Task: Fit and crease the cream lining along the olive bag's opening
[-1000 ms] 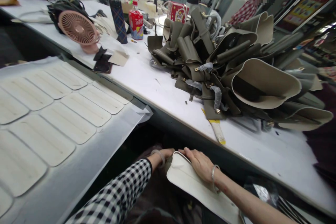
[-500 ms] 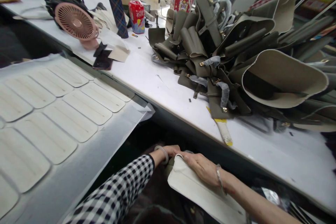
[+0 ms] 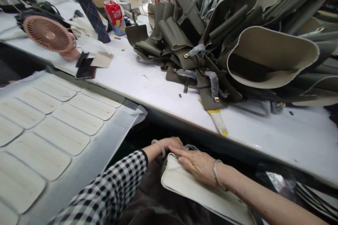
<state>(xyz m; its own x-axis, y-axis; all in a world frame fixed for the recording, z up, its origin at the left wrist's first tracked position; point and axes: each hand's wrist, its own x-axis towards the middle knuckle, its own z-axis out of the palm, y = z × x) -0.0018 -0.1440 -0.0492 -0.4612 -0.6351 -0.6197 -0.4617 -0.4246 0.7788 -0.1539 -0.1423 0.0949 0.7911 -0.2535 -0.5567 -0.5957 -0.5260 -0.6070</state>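
A leather bag piece, cream on the side facing me and olive-grey at its far left edge, lies tilted over my lap below the table edge. My right hand lies along its upper edge, fingers stretched out and thumb against the cream face. At the upper left corner my left hand is curled on the piece, its fingertips partly hidden by my right hand. A bit of clear plastic wrap shows just behind both hands. The far side of the piece is hidden.
Olive-grey bag parts are heaped on the white table, with a yellow-and-white brush-like tool before them. A pink fan, red-labelled bottle and dark phone stand or lie leftward. Cream panels cover the left board.
The camera view has shifted, so the tabletop things appear farther left and mostly higher. My right hand's fingers now reach farther over the bag piece's corner, while both hands remain at it.
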